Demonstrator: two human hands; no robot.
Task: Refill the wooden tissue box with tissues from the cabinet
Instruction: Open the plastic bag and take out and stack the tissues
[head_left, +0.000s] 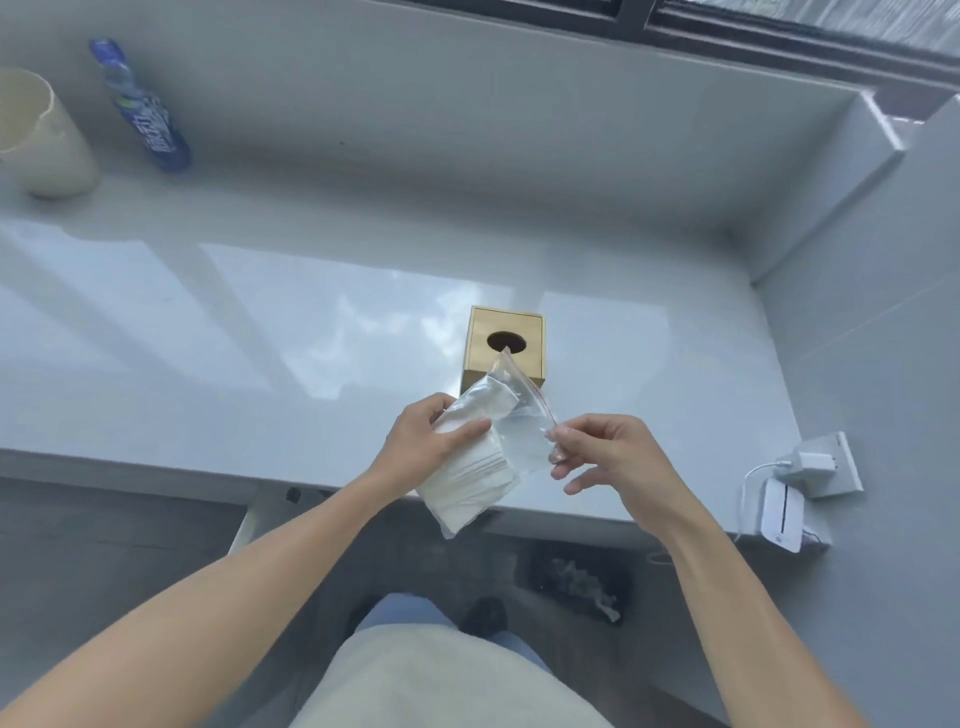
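Glossy white counter (311, 322): my left hand (431, 434) clamps the tissue bag (475, 467), right hand (597, 452) pinching its zip edge; a hard tug could spill tissues beside the wooden box (506, 340).

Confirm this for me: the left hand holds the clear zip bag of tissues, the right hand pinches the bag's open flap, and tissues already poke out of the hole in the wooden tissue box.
One detail is wrong. In the head view, the hole in the wooden tissue box is dark and empty; no tissue pokes out. The rest holds: the left hand holds the clear zip bag of tissues, and the right hand pinches its flap.
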